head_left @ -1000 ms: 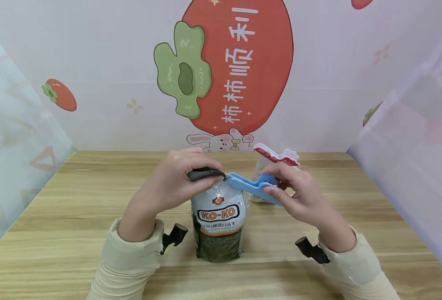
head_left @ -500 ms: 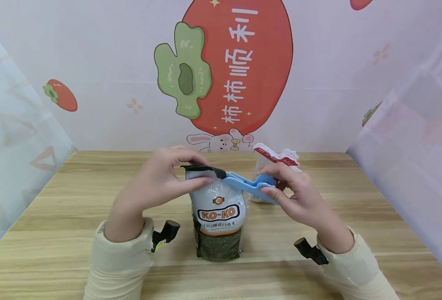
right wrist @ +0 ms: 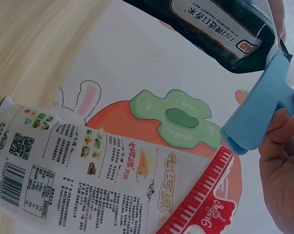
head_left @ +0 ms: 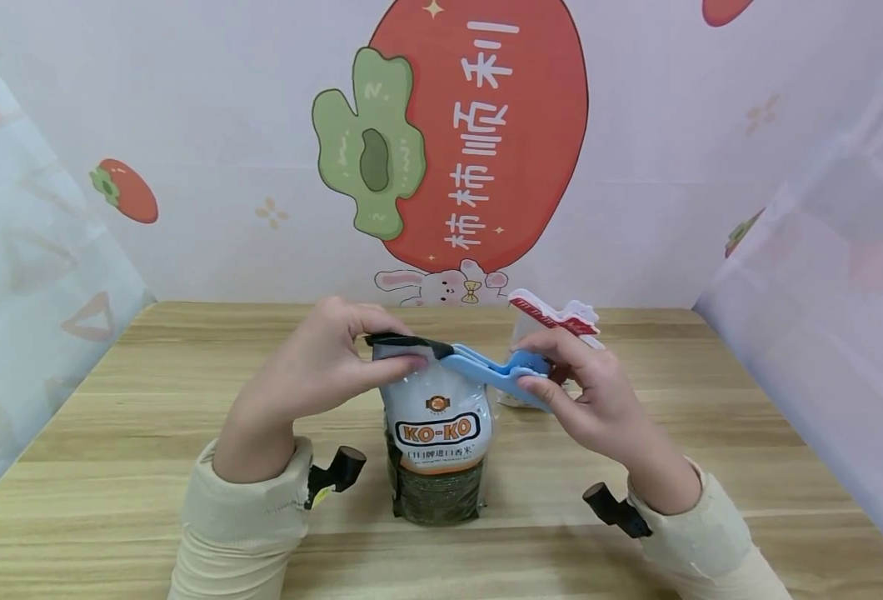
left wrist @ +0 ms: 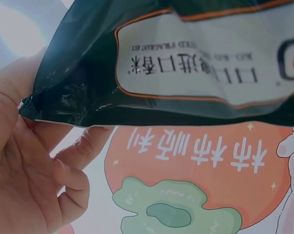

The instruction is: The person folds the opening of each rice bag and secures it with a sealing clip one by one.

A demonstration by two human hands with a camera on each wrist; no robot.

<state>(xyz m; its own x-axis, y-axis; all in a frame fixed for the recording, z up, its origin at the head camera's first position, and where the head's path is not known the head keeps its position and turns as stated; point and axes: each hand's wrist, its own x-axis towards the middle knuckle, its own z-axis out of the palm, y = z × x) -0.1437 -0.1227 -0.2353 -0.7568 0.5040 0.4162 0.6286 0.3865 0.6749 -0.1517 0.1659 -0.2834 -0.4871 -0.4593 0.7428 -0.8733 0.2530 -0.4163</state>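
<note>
A rice bag (head_left: 440, 417) marked KO-KO stands upright at the middle of the table in the head view. Its dark top edge is folded over. My left hand (head_left: 314, 358) pinches the left part of that top, thumb in front and fingers behind. In the left wrist view, the bag's dark green corner (left wrist: 64, 92) lies against the hand. My right hand (head_left: 587, 387) pinches the handle end of a light blue bag clip (head_left: 497, 371). The clip's far end sits at the right part of the bag's top, clearer in the right wrist view.
Behind the right hand stands a white printed bag (right wrist: 88, 170). A red and white clip (right wrist: 205, 200) spans its top. The wooden table (head_left: 149, 417) ends at a patterned backdrop (head_left: 224, 208), with pale side panels left and right.
My left hand drew left off the bag's top, uncovering the dark folded edge, then came back slightly to pinch it. The right hand stays on the blue clip, nearly still.
</note>
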